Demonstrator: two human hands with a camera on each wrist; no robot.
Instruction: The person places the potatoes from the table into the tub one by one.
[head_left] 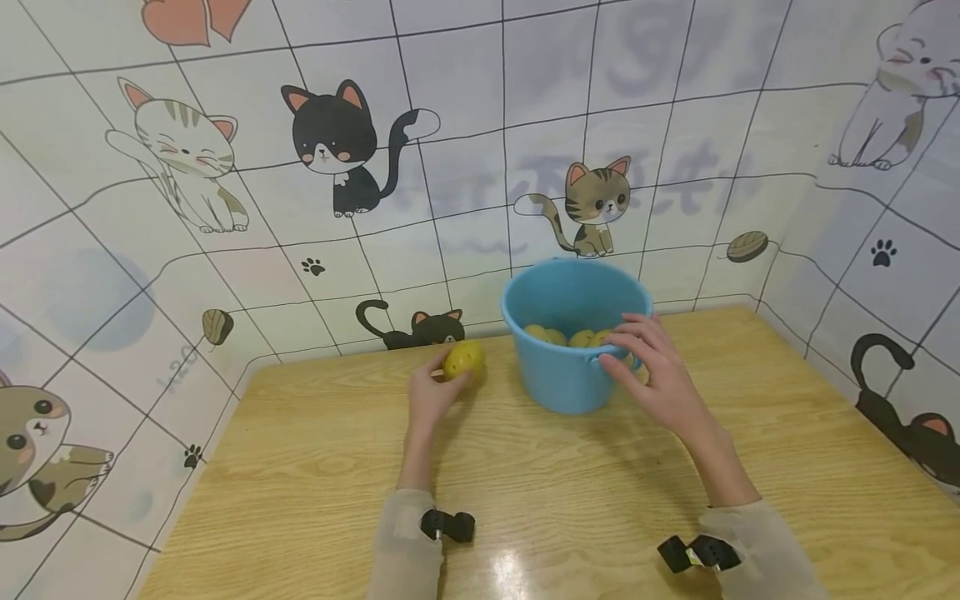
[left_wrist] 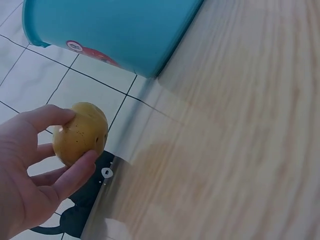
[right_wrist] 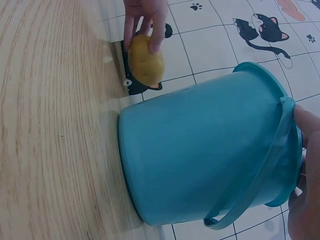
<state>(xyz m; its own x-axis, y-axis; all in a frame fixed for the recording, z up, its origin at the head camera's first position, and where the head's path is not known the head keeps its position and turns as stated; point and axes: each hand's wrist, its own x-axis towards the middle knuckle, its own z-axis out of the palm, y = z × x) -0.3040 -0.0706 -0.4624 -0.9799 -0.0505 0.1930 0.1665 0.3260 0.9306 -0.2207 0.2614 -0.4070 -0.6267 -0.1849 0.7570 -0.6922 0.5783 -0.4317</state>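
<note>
A yellow potato (left_wrist: 82,134) with small dark pits is pinched between the thumb and fingers of my left hand (head_left: 435,393). It is held close over the table, left of a blue bucket (head_left: 566,375). Several more potatoes (head_left: 583,338) lie inside the bucket, partly hidden by its front wall. My right hand (head_left: 660,375) grips the bucket's rim at the right front, thumb outside and fingers over the edge. The bucket's handle (right_wrist: 270,170) hangs down along its outer side in the right wrist view.
The wood-grain table (head_left: 337,467) runs back to a wall covering (head_left: 465,183) printed with cats and grid lines. The covering also rises along the left and right sides. Black camera mounts (head_left: 447,525) sit on both sleeves.
</note>
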